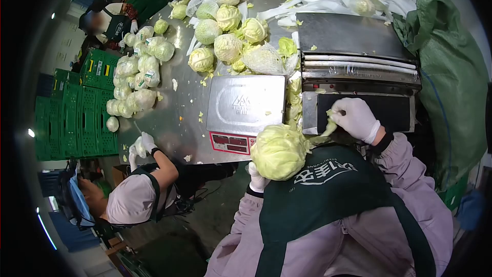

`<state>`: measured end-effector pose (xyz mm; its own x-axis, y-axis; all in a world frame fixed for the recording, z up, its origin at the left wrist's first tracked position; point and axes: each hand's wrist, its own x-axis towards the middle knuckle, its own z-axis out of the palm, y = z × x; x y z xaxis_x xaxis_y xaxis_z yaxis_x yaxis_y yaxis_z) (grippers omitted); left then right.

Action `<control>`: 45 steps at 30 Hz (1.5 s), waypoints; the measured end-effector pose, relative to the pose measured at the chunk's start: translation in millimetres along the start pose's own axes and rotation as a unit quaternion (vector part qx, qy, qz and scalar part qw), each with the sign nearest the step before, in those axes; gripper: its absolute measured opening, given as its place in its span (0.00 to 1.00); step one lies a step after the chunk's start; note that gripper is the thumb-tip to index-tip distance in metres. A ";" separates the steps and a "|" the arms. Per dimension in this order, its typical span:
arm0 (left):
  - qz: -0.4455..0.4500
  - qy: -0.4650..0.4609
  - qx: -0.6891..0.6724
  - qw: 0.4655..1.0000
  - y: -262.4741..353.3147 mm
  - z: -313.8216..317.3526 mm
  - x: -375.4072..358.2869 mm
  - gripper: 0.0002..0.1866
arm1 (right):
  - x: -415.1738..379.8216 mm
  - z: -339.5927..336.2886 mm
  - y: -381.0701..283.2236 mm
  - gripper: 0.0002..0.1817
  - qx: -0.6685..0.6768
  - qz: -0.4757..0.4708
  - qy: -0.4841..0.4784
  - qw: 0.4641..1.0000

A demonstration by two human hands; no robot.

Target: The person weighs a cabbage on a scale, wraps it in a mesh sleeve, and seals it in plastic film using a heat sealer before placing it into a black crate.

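A large pale green cabbage [279, 153] rests in my left hand [257, 178], which is gloved in white and wrapped around its lower left side. My right hand [354, 118], also in a white glove, pinches a loose piece of leaf [331, 125] to the right of the cabbage, over the front of the black-topped wrapping machine [361, 112]. Just behind the cabbage stands a scale [246, 103] with a metal plate and a red display panel. Leaf scraps [294, 100] lie between the scale and the machine.
Several cabbages [228, 47], some in white netting, lie behind the scale. Wrapped cabbages [138, 79] are piled at the table's left. Co-workers [136, 197] stand at the left side and far edge. Green crates [82, 120] are stacked beyond. A green sack [451, 82] hangs at right.
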<state>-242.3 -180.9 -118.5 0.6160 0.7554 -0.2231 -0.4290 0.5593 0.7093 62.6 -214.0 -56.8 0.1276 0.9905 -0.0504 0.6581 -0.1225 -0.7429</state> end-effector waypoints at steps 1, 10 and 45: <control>-0.005 0.007 0.004 1.000 0.1 -5.5 0.4 0.56 | -1.1 -1.6 2.9 0.10 -0.062 0.007 -0.014 0.998; 0.048 0.057 -0.150 0.986 1.9 6.0 14.2 0.51 | -6.6 37.9 -56.6 0.36 0.313 0.034 -0.180 0.932; -0.007 0.006 0.006 1.000 16.2 17.6 11.3 0.49 | -1.4 40.1 -45.4 0.20 0.218 -0.096 -0.079 0.968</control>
<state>-230.8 -169.3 -97.7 0.6136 0.7518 -0.2414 -0.4130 0.5661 0.7134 2.7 -207.3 -49.8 -0.1046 0.9937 0.0401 0.2786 0.0680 -0.9580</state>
